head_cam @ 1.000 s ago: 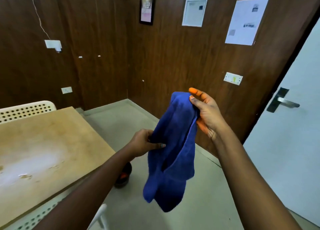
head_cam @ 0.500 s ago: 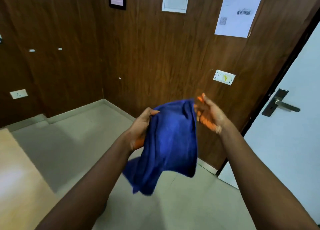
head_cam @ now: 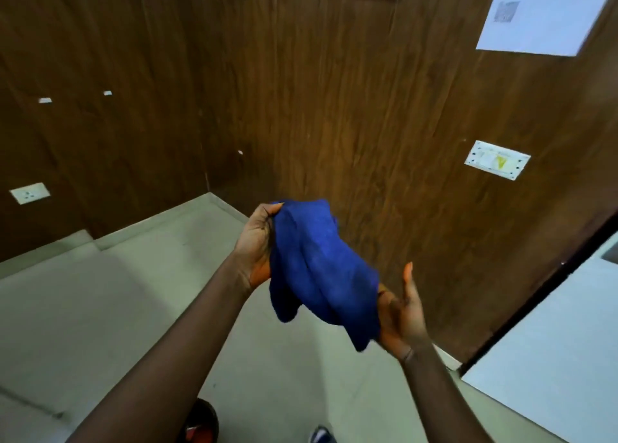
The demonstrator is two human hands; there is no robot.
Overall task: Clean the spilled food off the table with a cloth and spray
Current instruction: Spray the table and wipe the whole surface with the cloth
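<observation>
A blue cloth [head_cam: 321,268] hangs bunched between my two hands above the grey floor. My left hand [head_cam: 255,245] grips its upper left end, fingers curled into the fabric. My right hand [head_cam: 403,312] lies palm up under the cloth's lower right end, with its fingers straight and the fabric draped over the palm. Neither the table with the spilled food nor a spray bottle is in view.
Dark wood-panelled walls [head_cam: 334,108] meet in a corner ahead. A white door [head_cam: 551,359] stands at the right. On the floor by my feet sits a dark round object with orange inside [head_cam: 200,422], beside a shoe tip [head_cam: 321,436].
The view has swung right, and the table has left the frame. My right hand let go of the cloth's top and dropped beneath it. My left hand rose to the cloth's top end.
</observation>
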